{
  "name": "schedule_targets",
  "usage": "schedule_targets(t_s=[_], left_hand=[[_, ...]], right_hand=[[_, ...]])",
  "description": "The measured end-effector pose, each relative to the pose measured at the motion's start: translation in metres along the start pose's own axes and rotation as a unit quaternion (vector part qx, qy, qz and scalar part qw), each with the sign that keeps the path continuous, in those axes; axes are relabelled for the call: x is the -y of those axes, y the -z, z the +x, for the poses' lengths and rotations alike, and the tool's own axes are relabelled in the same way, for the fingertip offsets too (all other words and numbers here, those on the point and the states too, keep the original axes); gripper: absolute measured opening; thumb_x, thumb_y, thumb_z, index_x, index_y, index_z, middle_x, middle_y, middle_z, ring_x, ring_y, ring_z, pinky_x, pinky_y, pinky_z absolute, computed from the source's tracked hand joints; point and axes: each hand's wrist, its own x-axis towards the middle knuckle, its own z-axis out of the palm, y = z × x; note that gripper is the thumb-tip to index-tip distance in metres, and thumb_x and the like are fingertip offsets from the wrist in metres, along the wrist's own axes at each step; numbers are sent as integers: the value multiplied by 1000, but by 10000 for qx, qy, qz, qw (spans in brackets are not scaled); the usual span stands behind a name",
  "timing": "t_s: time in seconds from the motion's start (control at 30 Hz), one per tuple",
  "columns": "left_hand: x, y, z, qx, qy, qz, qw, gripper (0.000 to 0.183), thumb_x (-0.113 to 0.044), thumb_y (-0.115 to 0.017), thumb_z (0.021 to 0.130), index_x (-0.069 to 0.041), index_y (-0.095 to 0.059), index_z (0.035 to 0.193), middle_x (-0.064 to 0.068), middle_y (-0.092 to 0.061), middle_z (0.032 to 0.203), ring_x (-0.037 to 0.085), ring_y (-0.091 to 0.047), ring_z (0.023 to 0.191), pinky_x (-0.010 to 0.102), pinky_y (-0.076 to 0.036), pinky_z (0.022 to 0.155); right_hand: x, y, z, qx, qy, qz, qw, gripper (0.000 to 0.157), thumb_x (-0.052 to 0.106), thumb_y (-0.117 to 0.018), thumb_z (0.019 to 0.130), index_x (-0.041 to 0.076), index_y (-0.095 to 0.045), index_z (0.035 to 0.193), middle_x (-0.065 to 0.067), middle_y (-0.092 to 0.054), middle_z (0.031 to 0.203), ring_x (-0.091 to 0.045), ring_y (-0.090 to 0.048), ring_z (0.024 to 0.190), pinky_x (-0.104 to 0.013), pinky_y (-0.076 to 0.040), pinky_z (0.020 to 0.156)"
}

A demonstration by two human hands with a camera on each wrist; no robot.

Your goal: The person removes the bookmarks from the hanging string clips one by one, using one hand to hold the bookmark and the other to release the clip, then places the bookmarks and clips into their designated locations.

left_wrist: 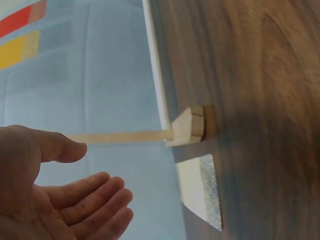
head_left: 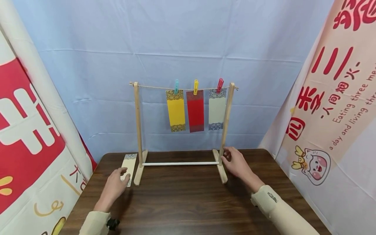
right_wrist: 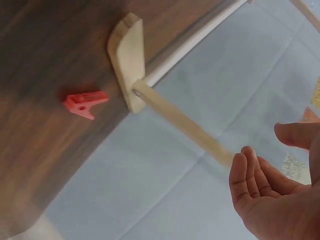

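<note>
My left hand (head_left: 114,184) hovers with relaxed fingers beside a cream card with a patterned end (head_left: 130,162), lying on the table left of a wooden rack; in the left wrist view its palm holds nothing. On the right, my right hand (head_left: 239,165) is beside the rack's right post (head_left: 227,120), fingers loosely bent around nothing. A loose red clothespin (right_wrist: 85,103) lies on the table in the right wrist view; my right hand mostly hides it in the head view. Whether either hand touches anything cannot be told.
From the rack's string (head_left: 155,86) hang a yellow card (head_left: 176,112) under a blue clothespin (head_left: 176,87), a red card (head_left: 195,111) under a yellow clothespin (head_left: 195,87), and a whitish card (head_left: 216,109) under a red clothespin (head_left: 220,85). A white crossbar (head_left: 179,164) joins the feet.
</note>
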Motion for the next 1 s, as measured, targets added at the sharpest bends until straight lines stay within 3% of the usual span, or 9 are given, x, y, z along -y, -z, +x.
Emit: schedule_targets(t_s=[0.43, 0.83, 1.0], left_hand=[[-22, 2, 4, -24, -363, -162, 9992, 45, -20, -61, 109, 7, -58, 145, 31, -60, 141, 49, -57, 132, 64, -47, 108], [-45, 4, 7, -316, -621, -324, 9970, 42, -17, -64, 108, 3, -60, 145, 26, -62, 143, 46, -58, 133, 62, -47, 109], [-52, 6, 7, -252, -649, -376, 9969, 42, -18, -62, 110, 2, -59, 147, 26, -60, 146, 46, -57, 134, 63, -47, 109]], right_hand=[[28, 12, 15, -15, 475, 10, 9989, 39, 9, -79, 98, -7, -67, 132, -16, -68, 101, -24, -65, 88, -42, -56, 77], [50, 24, 29, 42, 741, 291, 9968, 44, 5, -77, 99, -6, -63, 139, -14, -67, 108, -37, -67, 99, -49, -59, 84], [57, 28, 34, 114, 897, 267, 9955, 45, 5, -76, 100, -5, -62, 141, -15, -66, 110, -36, -67, 101, -52, -59, 88]])
